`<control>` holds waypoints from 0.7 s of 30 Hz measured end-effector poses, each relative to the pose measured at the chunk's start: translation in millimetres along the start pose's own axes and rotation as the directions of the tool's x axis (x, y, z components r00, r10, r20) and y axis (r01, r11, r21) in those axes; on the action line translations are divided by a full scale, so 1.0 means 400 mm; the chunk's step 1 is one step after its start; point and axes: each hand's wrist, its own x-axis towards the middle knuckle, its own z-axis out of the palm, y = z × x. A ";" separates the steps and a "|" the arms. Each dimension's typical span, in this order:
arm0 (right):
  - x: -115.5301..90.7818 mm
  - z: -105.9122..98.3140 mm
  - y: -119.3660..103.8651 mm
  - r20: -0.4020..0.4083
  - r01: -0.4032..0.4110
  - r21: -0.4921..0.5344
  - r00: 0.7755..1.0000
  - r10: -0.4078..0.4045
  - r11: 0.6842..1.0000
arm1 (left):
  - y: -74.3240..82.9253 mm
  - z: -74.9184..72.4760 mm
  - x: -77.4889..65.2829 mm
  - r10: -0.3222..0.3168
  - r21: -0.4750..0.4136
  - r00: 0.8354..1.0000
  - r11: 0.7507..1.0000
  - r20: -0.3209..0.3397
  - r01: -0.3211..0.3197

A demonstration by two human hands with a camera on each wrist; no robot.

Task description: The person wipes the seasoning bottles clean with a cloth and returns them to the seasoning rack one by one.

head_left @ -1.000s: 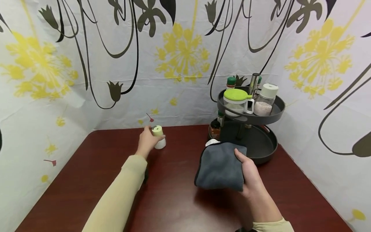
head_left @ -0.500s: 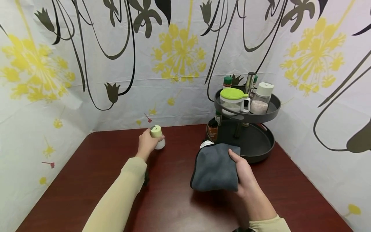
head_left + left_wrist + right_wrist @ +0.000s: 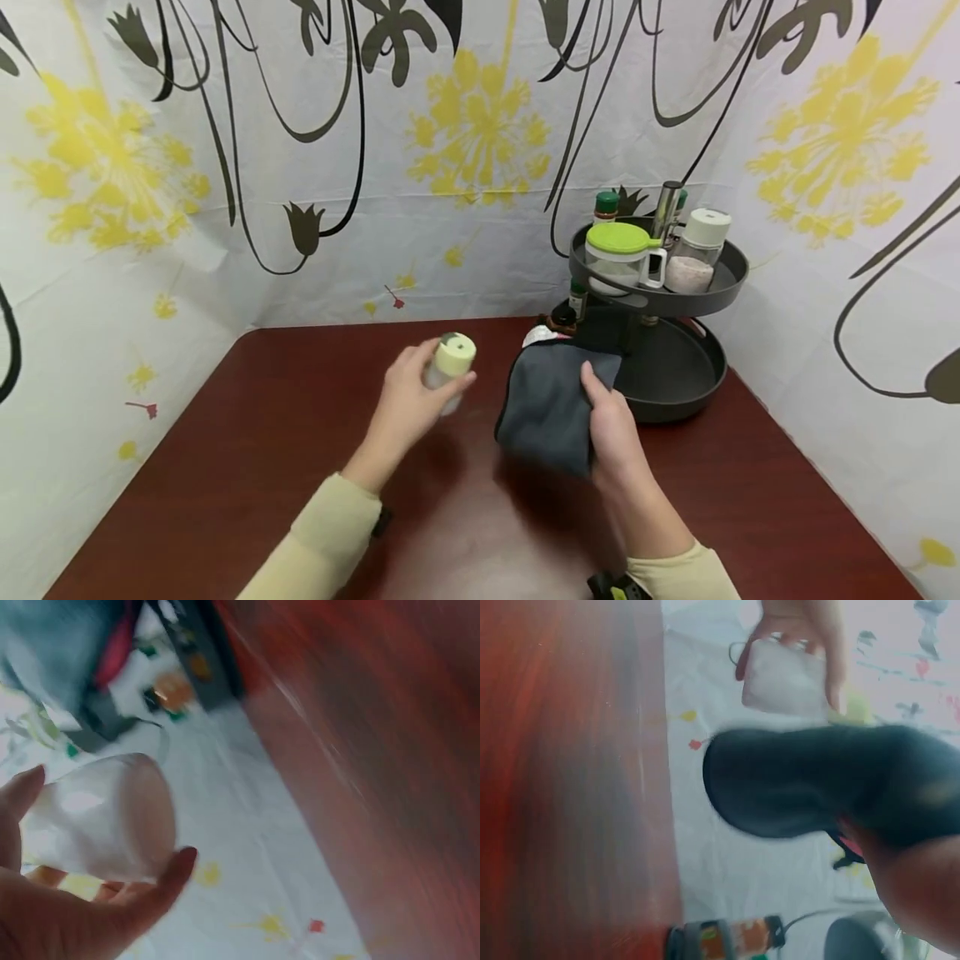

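My left hand [image 3: 408,400] grips a small jar [image 3: 454,357] with a pale yellow lid and a whitish body, raised off the table. In the left wrist view the jar's white body [image 3: 105,817] lies between thumb and fingers. My right hand [image 3: 618,433] holds a folded dark grey cloth [image 3: 555,404] with black edging and a white tag, its thumb on top and the other fingers hidden beneath. The cloth hangs above the table, to the right of the jar and apart from it. From the right wrist, the cloth [image 3: 780,780] looks blurred.
A dark two-tier round rack [image 3: 678,379] stands at the back right of the reddish-brown table [image 3: 300,417]. Its upper tier bears a green-lidded pot [image 3: 618,250], a white-capped jar of pinkish grains [image 3: 693,262] and other bottles. Small bottles stand below. Patterned white sheets [image 3: 480,283] border the table.
The left hand has lifted the jar from the back of the table and brought it right and nearer, towards the cloth. The right hand keeps hold of the cloth, which has tilted and shifted slightly.
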 end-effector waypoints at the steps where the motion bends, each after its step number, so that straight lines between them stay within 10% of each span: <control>1: 0.001 0.013 -0.003 -0.024 0.039 -0.053 0.999 -0.040 0.998 | 0.019 0.005 -0.019 0.025 0.020 1.000 0.999 -0.007 -0.025; 6: -0.010 0.072 0.018 -0.077 0.235 -0.367 0.957 -0.281 0.900 | 0.081 0.039 -0.101 0.137 0.135 0.989 0.982 -0.048 -0.129; 13: -0.089 0.132 0.074 0.237 0.466 -0.749 0.852 -0.467 0.472 | 0.095 0.055 -0.164 0.199 0.182 0.974 0.967 -0.104 -0.178; 15: -0.103 0.147 0.068 0.313 0.508 -0.764 0.831 -0.460 0.397 | 0.098 0.052 -0.173 0.198 0.163 0.976 0.970 -0.094 -0.181; 18: -0.089 0.154 0.042 0.338 0.508 -0.767 0.839 -0.426 0.392 | 0.109 0.049 -0.185 0.167 0.121 0.984 0.980 -0.062 -0.158; 21: -0.049 0.140 0.026 0.315 0.483 -0.731 0.865 -0.390 0.482 | 0.118 0.047 -0.191 0.116 0.055 0.992 0.992 -0.053 -0.113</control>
